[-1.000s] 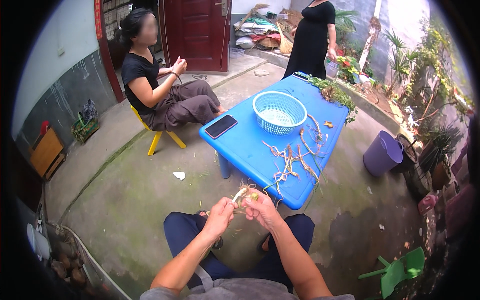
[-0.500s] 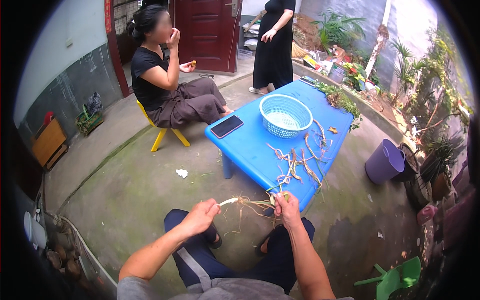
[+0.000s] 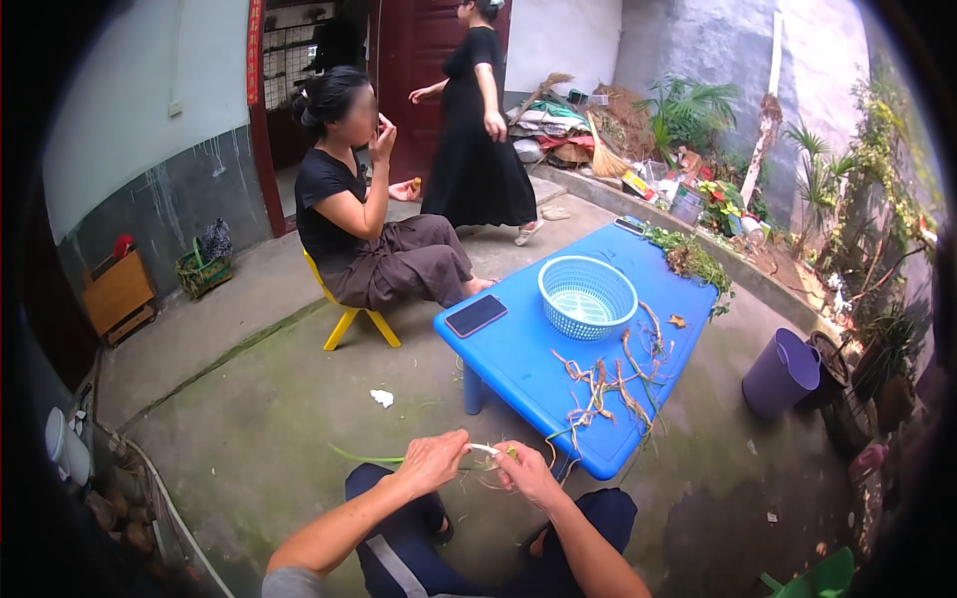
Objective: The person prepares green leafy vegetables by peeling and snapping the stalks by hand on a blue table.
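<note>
My left hand (image 3: pixel 436 462) is closed around a slim plant that looks like a spring onion (image 3: pixel 482 448). Its green leaf trails out to the left of that hand, and its white stem bridges the short gap to my right hand (image 3: pixel 526 472). The right fingers are pinched together at the other end of the stem, with thin stringy roots hanging below. Both hands are over my knees, just in front of the near corner of the blue table (image 3: pixel 518 384). On the tabletop lie scattered stringy stalks and roots (image 3: pixel 601 389) beside a light blue plastic basket (image 3: pixel 588 327).
A phone (image 3: pixel 477 315) lies at the table's left edge, and leafy greens (image 3: pixel 691 259) are heaped at its far right corner. A seated person (image 3: pixel 344 199) is on a yellow stool (image 3: pixel 361 327); another (image 3: pixel 478 130) is by the red door. A purple bucket (image 3: pixel 781 374) stands at right.
My hands have come closer together, and a green leaf now shows left of my left hand. My right hand has moved left, away from the table corner. The standing person has walked left.
</note>
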The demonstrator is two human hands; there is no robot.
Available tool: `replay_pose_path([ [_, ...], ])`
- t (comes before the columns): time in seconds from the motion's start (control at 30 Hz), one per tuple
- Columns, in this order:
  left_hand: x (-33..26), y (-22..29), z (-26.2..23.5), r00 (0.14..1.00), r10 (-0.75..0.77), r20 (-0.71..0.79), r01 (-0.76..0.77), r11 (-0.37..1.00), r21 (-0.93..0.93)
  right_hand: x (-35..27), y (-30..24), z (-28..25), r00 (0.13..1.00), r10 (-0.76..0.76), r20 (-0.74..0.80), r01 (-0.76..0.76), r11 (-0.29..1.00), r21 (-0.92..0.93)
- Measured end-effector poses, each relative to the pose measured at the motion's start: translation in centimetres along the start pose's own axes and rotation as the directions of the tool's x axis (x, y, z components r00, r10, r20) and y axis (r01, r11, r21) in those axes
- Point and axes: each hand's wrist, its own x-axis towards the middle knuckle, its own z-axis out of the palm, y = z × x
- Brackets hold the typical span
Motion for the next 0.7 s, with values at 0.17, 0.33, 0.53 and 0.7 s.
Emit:
replay_pose_path([
  [0.17, 0.9, 0.9, 1.8, 0.999, -0.014, -0.035, 0.014, 1.0, -0.001, 0.4, 1.8, -0.5, 0.989, 0.018, -0.148, -0.01, 0.998, 0.054],
  [0.33, 1.5, 1.2, 2.6, 0.995, 0.084, -0.059, -0.083, 0.996, 0.029, 0.6, 3.1, -1.3, 0.978, 0.032, -0.205, -0.02, 0.998, 0.064],
  [0.53, 1.6, 1.2, 3.1, 0.992, 0.061, -0.11, -0.057, 0.997, 0.043, 0.6, 3.1, -0.8, 0.98, 0.007, -0.197, 0.056, 0.949, 0.311],
  [0.7, 1.4, 1.9, 2.8, 0.994, 0.034, -0.106, -0.031, 0.999, 0.03, 0.7, 3.0, -0.9, 0.984, 0.023, -0.179, 0.07, 0.864, 0.499],
])
